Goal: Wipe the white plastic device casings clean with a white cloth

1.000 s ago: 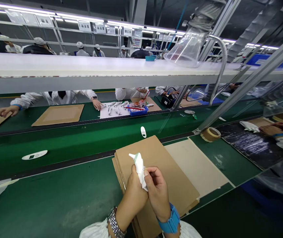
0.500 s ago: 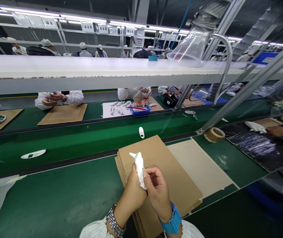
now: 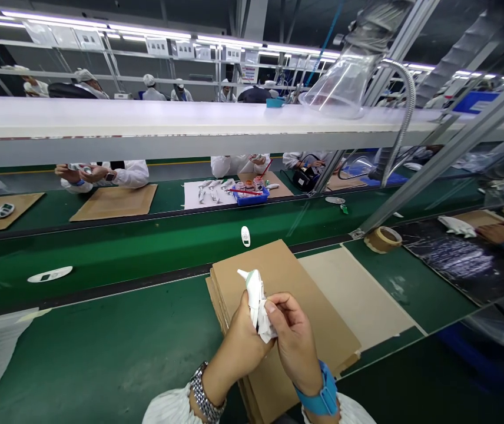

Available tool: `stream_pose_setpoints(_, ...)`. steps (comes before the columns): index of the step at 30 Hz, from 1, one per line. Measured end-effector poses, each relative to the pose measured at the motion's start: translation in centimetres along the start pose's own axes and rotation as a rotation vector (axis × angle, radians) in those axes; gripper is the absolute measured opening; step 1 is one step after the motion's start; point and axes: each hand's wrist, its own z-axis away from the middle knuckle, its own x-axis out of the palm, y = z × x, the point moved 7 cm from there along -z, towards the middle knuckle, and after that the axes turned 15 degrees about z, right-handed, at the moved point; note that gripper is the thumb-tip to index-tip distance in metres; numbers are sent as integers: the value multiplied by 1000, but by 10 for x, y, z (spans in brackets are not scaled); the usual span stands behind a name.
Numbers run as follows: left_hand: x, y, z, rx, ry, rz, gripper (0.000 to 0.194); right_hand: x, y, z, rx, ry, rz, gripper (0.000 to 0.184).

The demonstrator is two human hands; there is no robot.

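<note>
My left hand [image 3: 243,337] is closed around a white ear thermometer [image 3: 255,287] with a pointed probe tip and a pale green patch. The thermometer stands nearly upright, its tip towards the upper left, above a stack of brown cardboard sheets [image 3: 322,335]. In a pinch between thumb and fingers, my right hand [image 3: 295,338] grips a crumpled white cloth [image 3: 267,327]. The cloth lies against the lower side of the thermometer. My left palm and fingers hide part of the thermometer's lower body.
Beyond the cardboard runs a green conveyor belt [image 3: 155,250] carrying a white oval housing [image 3: 245,236] and another white housing [image 3: 50,274]. A tape roll [image 3: 383,239] sits right, by a slanted metal post [image 3: 437,156]. Across the belt, co-workers handle parts near a blue tray [image 3: 251,199].
Both hands have shifted slightly right with the thermometer. More of the cloth now shows, drawn out to the right by my right hand. The white housings on the belt have moved left.
</note>
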Motion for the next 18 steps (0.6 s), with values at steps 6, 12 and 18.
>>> stream_pose_setpoints(6, 4, -1, 1, -4, -18, -4, 48, 3, 0, 2, -2, -33, -21, 25)
stream_pose_setpoints(12, 3, 0, 3, -2, 4, -107, 39, 4, 0, 3, 10, -40, -78, 28)
stream_pose_setpoints(18, 0, -8, 1, 25, -7, -218, 48, 0, 1, -1, 22, -71, -192, 28)
